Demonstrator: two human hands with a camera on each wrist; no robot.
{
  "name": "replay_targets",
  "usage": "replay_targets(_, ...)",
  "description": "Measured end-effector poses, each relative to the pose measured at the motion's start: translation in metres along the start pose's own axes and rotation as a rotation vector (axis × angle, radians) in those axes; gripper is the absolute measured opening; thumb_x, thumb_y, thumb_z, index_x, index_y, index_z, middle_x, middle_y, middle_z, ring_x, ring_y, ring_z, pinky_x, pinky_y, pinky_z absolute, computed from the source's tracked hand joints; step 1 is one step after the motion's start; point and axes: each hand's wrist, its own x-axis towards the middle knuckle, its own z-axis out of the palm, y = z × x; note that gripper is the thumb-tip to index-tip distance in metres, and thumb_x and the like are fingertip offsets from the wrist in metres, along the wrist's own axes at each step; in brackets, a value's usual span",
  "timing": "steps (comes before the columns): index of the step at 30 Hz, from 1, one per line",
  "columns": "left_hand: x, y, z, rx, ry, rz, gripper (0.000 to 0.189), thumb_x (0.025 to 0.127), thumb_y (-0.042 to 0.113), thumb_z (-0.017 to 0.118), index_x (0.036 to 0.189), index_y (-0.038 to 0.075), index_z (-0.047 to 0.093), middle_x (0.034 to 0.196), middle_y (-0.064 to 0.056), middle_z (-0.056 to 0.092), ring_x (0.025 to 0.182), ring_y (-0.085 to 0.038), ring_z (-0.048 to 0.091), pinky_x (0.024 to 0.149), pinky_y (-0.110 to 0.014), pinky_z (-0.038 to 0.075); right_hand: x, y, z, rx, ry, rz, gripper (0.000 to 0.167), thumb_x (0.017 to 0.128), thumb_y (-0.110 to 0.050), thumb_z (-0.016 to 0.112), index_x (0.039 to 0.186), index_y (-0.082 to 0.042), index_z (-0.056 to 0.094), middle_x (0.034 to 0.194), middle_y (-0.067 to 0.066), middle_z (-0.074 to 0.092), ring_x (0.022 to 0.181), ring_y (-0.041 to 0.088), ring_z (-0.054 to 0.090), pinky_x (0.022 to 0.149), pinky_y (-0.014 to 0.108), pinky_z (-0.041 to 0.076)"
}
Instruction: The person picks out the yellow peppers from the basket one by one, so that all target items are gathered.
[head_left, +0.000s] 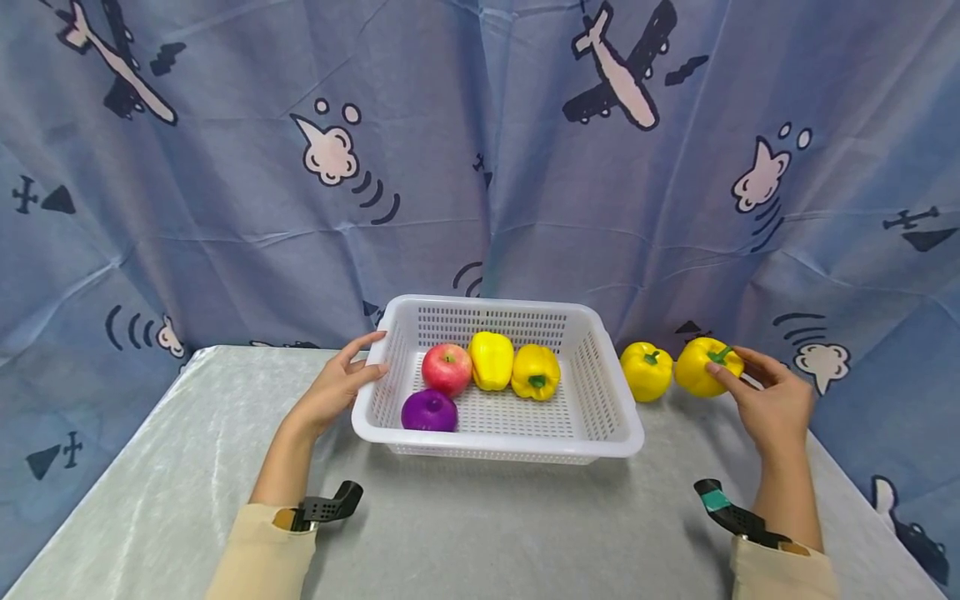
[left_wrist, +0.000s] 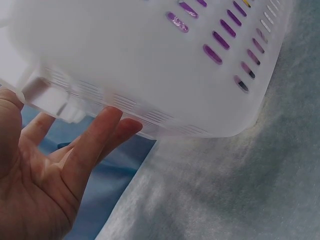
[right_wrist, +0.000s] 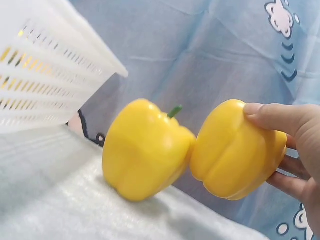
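Observation:
A white plastic basket (head_left: 510, 447) stands on the table, holding a red apple (head_left: 447, 369), a purple round vegetable or fruit (head_left: 429, 411) and two yellow bell peppers (head_left: 492, 361). My left hand (head_left: 335, 387) grips its left rim; in the left wrist view, fingers (left_wrist: 95, 137) lie along the outer wall. My right hand (head_left: 776, 404) holds another yellow bell pepper (head_left: 701, 367) between thumb and fingers, right of the basket. Just beside it, a yellow bell pepper (head_left: 647, 372) with a green stem sits on the table. In the right wrist view these two peppers appear to touch.
The table has a pale grey cloth (head_left: 480, 533) over it. Directly behind rises a blue curtain (head_left: 480, 167) printed with planes and clouds. The basket's right wall (right_wrist: 45, 75) stands close to the nearer loose pepper.

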Motion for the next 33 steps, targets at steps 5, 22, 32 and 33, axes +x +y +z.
replay_targets(5, 0.001, -0.001, 0.000, 0.000, -0.001, 0.004, 0.068, 0.102, 0.024, 0.059, 0.161, 0.024, 0.026, 0.151, -0.028, 0.047, 0.114, -0.027, 0.066, 0.084, -0.037, 0.059, 0.003, 0.011, 0.005, -0.013, -0.016, 0.016, 0.067, 0.087, -0.048, 0.076, 0.145, -0.020, 0.057, 0.154, 0.001, 0.052, 0.144, 0.022, 0.048, 0.112, 0.034, 0.045)
replay_targets(22, -0.001, 0.000, 0.000, -0.004, 0.001, 0.005, 0.066, 0.102, 0.023, 0.058, 0.160, 0.024, 0.027, 0.149, -0.029, 0.049, 0.113, -0.027, 0.066, 0.084, -0.036, 0.058, 0.004, 0.047, 0.030, 0.134, 0.014, 0.026, 0.055, 0.087, -0.036, 0.079, 0.137, -0.017, 0.065, 0.134, -0.015, 0.061, 0.137, 0.011, 0.051, 0.114, 0.026, 0.042)
replay_targets(32, 0.000, -0.002, 0.000, -0.012, -0.008, 0.008, 0.067, 0.102, 0.024, 0.059, 0.160, 0.024, 0.026, 0.149, -0.029, 0.048, 0.110, -0.025, 0.067, 0.083, -0.037, 0.058, 0.003, 0.043, 0.029, 0.151, -0.007, 0.015, 0.055, 0.089, -0.032, 0.078, 0.139, -0.016, 0.063, 0.127, -0.018, 0.059, 0.145, 0.015, 0.044, 0.116, 0.030, 0.040)
replay_targets(33, -0.001, -0.002, -0.001, -0.012, -0.008, 0.009, 0.067, 0.102, 0.024, 0.058, 0.160, 0.024, 0.026, 0.149, -0.029, 0.048, 0.111, -0.025, 0.067, 0.084, -0.037, 0.058, 0.003, 0.042, 0.028, 0.156, -0.006, 0.011, 0.055, 0.089, -0.032, 0.078, 0.139, -0.016, 0.063, 0.124, -0.020, 0.059, 0.144, 0.013, 0.045, 0.116, 0.028, 0.040)
